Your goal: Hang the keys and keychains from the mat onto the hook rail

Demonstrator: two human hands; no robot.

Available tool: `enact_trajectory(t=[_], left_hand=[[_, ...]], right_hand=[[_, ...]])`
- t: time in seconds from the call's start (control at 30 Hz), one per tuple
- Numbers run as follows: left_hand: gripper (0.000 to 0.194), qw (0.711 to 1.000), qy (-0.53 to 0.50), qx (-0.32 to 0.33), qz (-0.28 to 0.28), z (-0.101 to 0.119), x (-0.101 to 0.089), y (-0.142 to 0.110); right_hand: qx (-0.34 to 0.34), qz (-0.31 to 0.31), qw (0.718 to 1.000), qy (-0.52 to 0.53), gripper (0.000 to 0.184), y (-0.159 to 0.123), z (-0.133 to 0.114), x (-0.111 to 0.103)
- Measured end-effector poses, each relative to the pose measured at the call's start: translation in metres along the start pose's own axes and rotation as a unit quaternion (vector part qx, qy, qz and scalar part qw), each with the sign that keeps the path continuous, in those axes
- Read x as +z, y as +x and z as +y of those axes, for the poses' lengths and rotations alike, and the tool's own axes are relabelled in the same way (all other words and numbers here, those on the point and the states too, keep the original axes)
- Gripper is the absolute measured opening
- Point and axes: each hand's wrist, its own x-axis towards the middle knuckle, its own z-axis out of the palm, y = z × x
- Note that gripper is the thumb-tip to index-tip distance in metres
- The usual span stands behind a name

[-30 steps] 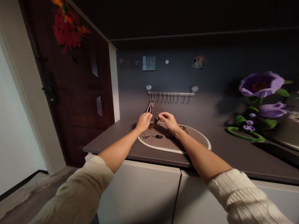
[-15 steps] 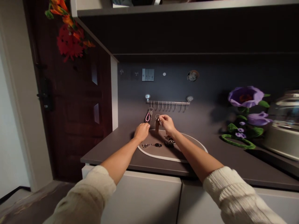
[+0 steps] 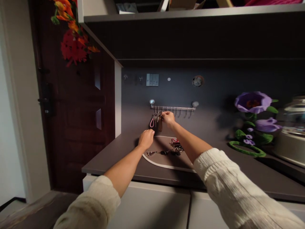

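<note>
My right hand (image 3: 168,118) is up at the hook rail (image 3: 175,108), its thumb and fingers pinching a bunch of keys (image 3: 160,115) by the ring. From that bunch hangs a brown tag (image 3: 160,125). Just left of it, another key ring with a pink strap (image 3: 152,122) hangs from the rail. My left hand (image 3: 146,139) is closed over the left edge of the mat (image 3: 162,163), below the pink strap; its palm side is hidden. On the mat lie a dark key fob with a metal clip (image 3: 164,153) and a pile of keys (image 3: 176,147) with something red, partly behind my right forearm.
A purple fabric flower (image 3: 253,102) and a glass-topped appliance (image 3: 293,133) stand on the right of the counter (image 3: 114,157). An upper shelf (image 3: 166,17) overhangs it. On the left are a dark red door (image 3: 81,133) and hanging red flowers (image 3: 73,47).
My right hand has lifted the brown-tagged keys up to the rail, close beside the pink-strapped ring. My left hand stays nearly in place. The camera view has shifted slightly, showing more of the upper shelf.
</note>
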Motion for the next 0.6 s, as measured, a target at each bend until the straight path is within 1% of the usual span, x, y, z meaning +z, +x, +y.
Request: enact_trajectory(t=[0.13, 0.3, 0.37, 0.5, 0.6], left_hand=[[0.03, 1.0, 0.007, -0.009, -0.01, 0.001, -0.001, 0.001], [0.03, 1.0, -0.004, -0.014, -0.013, 0.0, 0.0, 0.002], [0.03, 1.0, -0.01, -0.016, -0.013, 0.0, 0.001, 0.002], [0.029, 1.0, -0.005, -0.015, -0.01, 0.0, 0.0, 0.002], [0.03, 1.0, 0.003, -0.012, -0.009, -0.001, 0.0, 0.003]], right_hand=[[0.015, 0.019, 1.0, -0.003, 0.01, 0.009, 0.0, 0.011], [0.008, 0.058, 0.998, -0.034, 0.013, 0.02, 0.004, 0.023], [0.0, 0.076, 0.996, -0.056, 0.014, 0.024, 0.008, 0.025], [-0.013, 0.093, 0.992, -0.087, 0.016, 0.028, 0.015, 0.027], [-0.007, 0.101, 0.99, -0.094, 0.017, 0.027, 0.019, 0.027]])
